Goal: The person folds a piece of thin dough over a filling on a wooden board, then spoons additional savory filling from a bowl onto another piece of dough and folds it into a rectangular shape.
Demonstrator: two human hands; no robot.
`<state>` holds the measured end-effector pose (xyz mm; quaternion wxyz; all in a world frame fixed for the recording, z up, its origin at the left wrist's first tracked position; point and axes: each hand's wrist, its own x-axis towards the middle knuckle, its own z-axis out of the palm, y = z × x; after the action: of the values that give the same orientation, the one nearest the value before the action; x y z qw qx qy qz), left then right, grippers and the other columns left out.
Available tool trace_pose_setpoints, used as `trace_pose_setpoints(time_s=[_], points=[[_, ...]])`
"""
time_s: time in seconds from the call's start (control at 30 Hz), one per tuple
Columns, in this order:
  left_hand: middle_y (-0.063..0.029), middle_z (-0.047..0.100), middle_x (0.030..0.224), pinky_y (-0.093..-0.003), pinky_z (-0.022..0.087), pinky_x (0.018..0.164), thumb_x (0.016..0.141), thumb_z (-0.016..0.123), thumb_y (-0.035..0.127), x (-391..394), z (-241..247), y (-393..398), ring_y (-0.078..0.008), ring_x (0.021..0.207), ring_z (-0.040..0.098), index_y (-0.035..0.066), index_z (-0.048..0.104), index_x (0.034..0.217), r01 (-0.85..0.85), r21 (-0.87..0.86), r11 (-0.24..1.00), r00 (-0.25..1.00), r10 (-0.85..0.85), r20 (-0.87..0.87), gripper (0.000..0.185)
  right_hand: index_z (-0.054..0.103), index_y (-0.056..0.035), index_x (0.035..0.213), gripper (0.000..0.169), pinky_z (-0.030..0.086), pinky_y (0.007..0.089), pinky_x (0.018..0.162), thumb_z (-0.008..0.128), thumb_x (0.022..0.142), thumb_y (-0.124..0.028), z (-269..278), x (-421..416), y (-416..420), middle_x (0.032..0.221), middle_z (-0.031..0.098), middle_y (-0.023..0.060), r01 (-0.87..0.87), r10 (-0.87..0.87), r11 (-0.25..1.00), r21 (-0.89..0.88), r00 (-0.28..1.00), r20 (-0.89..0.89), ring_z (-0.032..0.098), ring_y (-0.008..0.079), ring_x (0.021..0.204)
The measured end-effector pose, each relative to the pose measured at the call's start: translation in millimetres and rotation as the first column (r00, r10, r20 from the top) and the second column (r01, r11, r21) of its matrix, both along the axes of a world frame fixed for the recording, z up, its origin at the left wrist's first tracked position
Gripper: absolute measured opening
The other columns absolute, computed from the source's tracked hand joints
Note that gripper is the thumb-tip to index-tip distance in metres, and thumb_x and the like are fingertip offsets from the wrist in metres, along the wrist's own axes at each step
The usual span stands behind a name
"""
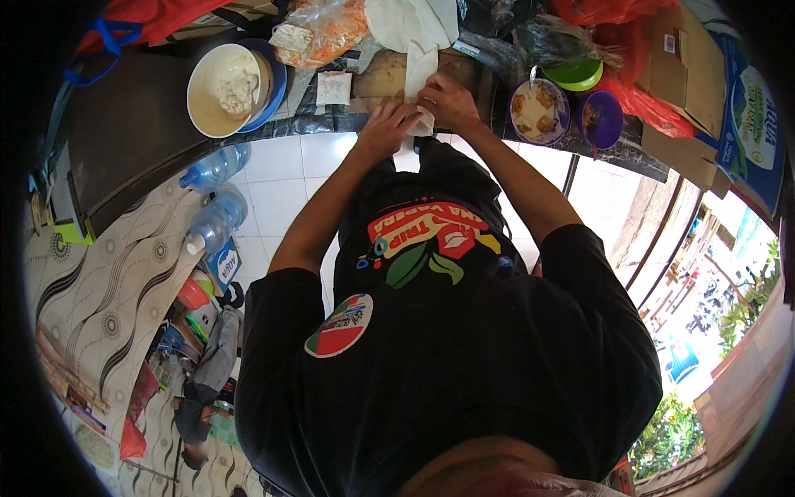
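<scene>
Both hands are over a wooden board point(380, 73) at the table's near edge. My left hand point(386, 129) pinches the left side of a small folded piece of pale dough wrapper point(424, 122). On its other side, the bent fingers of my right hand point(452, 104) press the same wrapper. A pale strip point(421, 73) runs from there up to a larger stack of thin dough sheets point(413, 23). Left of the board lies a flat, whitish rectangular parcel point(334, 88). Any filling inside the wrapper is hidden by my fingers.
Left are a white bowl of pale mixture point(208, 93) on a blue plate point(277, 93) and a bag of shredded orange food point(338, 31). Right are purple bowls point(562, 127) point(612, 118), a green bowl point(574, 76) and a cardboard box point(674, 68). Another person point(199, 404) is behind, lower left.
</scene>
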<state>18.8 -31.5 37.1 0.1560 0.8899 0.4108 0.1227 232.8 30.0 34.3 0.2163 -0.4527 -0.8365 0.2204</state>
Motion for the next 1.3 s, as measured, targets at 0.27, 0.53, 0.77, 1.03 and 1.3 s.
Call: trace_pose_setpoints(time_s=[0.27,0.53,0.77,1.03,1.3], points=[[-0.0047,0.057,0.126,-0.0446,0.043,0.096,0.08,0.064,0.01,1.0,3.6,9.3,-0.026,0.121,0.052,0.013,0.066,0.12,-0.038,-0.02,0.999,0.995,0.04,0.088,0.04,0.074,-0.0186,0.093,0.013,0.057,0.0384,0.08,0.074,0.08,-0.02,3.5,2.9,-4.6,0.107,0.058,0.0023,-0.035,0.035,0.999,-0.001,0.999,0.015,0.063,0.0242,0.1],[-0.0033,0.058,0.128,-0.0445,0.042,0.095,0.084,0.064,0.013,-1.8,-5.8,20.6,-0.0241,0.124,0.052,0.014,0.068,0.117,-0.032,0.052,0.998,0.999,0.031,0.029,0.033,0.075,-0.0213,0.106,0.032,0.056,0.0388,0.083,0.076,0.075,-0.019,9.3,9.0,-7.6,0.116,0.057,0.0013,-0.083,0.084,0.996,-0.014,0.993,0.086,0.059,0.0255,0.107],[-0.0023,0.06,0.125,-0.0411,0.042,0.093,0.088,0.058,0.016,0.3,-8.3,20.1,-0.0214,0.123,0.053,0.012,0.069,0.111,-0.061,0.124,0.99,0.998,0.057,0.041,0.025,0.074,-0.021,0.111,0.037,0.055,0.0403,0.089,0.076,0.074,-0.018,15.1,13.3,-10.2,0.123,0.056,0.0005,-0.119,0.119,0.993,-0.009,0.98,0.156,0.056,0.027,0.11],[-0.0058,0.064,0.12,-0.0442,0.042,0.096,0.088,0.061,0.011,3.2,-6.2,20.7,-0.0269,0.113,0.057,0.012,0.064,0.111,-0.144,-0.048,0.988,0.972,0.15,0.183,0.023,0.066,-0.022,0.126,0.047,0.045,0.0498,0.104,0.069,0.079,-0.013,17.1,25.6,-23.0,0.14,0.051,0.003,-0.112,0.114,0.993,-0.022,0.977,0.182,0.047,0.034,0.129],[-0.0076,0.065,0.111,-0.0461,0.042,0.091,0.09,0.061,0.006,7.3,-1.6,26.1,-0.0309,0.106,0.058,0.01,0.06,0.11,-0.191,-0.163,0.968,0.94,0.228,0.252,0.02,0.066,-0.0214,0.124,0.052,0.047,0.0469,0.098,0.078,0.073,-0.017,4.2,24.5,-23.7,0.127,0.055,0.0049,-0.09,0.085,0.996,0.029,0.989,0.122,0.052,0.0306,0.12]])
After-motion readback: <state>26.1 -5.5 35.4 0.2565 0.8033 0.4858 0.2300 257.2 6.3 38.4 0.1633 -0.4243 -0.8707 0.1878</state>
